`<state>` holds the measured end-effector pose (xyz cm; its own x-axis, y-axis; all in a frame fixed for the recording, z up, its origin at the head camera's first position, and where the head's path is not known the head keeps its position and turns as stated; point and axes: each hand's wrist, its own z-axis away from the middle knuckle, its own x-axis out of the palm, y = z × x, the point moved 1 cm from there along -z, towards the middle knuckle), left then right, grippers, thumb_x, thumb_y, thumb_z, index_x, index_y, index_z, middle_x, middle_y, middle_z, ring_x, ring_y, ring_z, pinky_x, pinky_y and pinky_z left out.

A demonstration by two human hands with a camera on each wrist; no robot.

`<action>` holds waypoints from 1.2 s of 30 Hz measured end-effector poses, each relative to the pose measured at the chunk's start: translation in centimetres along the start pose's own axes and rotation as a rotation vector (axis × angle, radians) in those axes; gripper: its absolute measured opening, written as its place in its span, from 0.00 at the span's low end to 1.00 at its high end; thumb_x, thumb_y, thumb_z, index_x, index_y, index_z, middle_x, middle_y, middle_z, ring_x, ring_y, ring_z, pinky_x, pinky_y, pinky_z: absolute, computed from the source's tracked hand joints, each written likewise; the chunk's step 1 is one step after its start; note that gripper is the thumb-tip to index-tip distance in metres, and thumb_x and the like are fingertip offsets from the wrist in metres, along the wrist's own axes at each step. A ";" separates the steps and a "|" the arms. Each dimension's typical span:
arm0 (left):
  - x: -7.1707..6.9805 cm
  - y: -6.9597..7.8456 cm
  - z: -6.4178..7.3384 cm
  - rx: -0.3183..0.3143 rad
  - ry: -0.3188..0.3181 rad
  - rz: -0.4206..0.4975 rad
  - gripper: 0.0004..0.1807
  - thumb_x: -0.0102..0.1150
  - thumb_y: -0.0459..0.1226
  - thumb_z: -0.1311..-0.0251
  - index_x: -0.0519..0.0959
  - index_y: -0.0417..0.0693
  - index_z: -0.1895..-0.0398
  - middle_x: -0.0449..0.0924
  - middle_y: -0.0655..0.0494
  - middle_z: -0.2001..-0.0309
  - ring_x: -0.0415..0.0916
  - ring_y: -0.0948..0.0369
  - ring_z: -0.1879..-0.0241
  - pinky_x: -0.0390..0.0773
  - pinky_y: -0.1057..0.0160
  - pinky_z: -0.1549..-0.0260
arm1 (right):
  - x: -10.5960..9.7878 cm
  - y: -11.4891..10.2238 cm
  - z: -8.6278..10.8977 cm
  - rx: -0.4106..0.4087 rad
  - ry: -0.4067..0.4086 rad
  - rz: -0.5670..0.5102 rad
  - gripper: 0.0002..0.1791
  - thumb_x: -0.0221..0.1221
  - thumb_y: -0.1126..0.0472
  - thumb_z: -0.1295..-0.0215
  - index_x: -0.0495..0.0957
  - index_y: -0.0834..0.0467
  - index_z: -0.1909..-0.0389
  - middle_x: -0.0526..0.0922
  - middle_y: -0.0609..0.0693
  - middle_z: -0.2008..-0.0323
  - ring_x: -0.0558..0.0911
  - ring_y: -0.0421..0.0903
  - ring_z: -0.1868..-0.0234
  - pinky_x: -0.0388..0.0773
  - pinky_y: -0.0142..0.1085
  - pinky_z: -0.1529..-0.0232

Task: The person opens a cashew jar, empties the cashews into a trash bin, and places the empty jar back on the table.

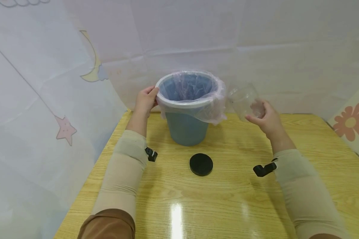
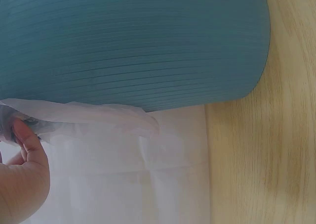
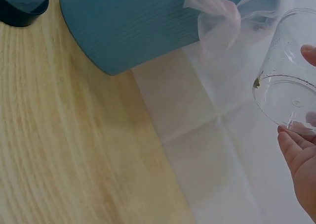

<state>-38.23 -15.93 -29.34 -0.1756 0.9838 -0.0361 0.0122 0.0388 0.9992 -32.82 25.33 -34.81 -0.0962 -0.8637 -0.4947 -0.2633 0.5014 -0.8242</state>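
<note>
A blue trash bin (image 1: 186, 129) with a white rim stands on the table, lined with a thin pinkish trash bag (image 1: 212, 114) folded over the rim. My left hand (image 1: 145, 99) grips the bin's rim and the bag at the left side, thumb on top. To the right of the bin, my right hand (image 1: 270, 121) holds a clear jar (image 1: 242, 96) above the table, tilted with its mouth toward the bin. Some dark residue (image 3: 257, 82) clings near the jar's base edge. In front of the bin lies a round black lid (image 1: 201, 164).
The wooden table (image 1: 227, 199) ends at a pale printed sheet (image 1: 191, 33) hanging close behind the bin. Another part of the hanging sheet, with a moon and a star, borders the left side.
</note>
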 end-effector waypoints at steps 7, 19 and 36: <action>0.0 0.0 0.0 -0.002 -0.002 0.008 0.19 0.54 0.44 0.39 0.75 0.52 0.44 0.77 0.52 0.52 0.77 0.60 0.65 0.78 0.63 0.60 | 0.6 1.6 0.3 0.040 -0.015 -0.018 0.45 0.63 0.52 0.45 0.50 0.59 0.32 0.64 0.61 0.39 0.64 0.57 0.39 0.64 0.51 0.43; -0.1 0.2 0.2 -0.013 0.000 -0.011 0.20 0.54 0.45 0.39 0.75 0.52 0.43 0.76 0.53 0.51 0.76 0.61 0.64 0.78 0.64 0.60 | 2.0 4.1 1.2 0.116 -0.080 0.010 0.43 0.61 0.46 0.44 0.54 0.64 0.35 0.64 0.63 0.40 0.65 0.59 0.42 0.64 0.53 0.46; -0.1 0.1 0.1 -0.020 0.005 0.009 0.20 0.55 0.45 0.39 0.75 0.54 0.44 0.76 0.54 0.50 0.76 0.61 0.62 0.78 0.64 0.59 | 4.2 6.5 1.7 0.182 -0.181 -0.002 0.48 0.63 0.45 0.47 0.50 0.65 0.34 0.60 0.63 0.37 0.57 0.62 0.36 0.53 0.54 0.37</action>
<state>-38.12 -16.02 -29.28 -0.1802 0.9833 -0.0266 -0.0058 0.0260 0.9996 -33.34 25.02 -42.69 0.0820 -0.8497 -0.5209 -0.0852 0.5148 -0.8531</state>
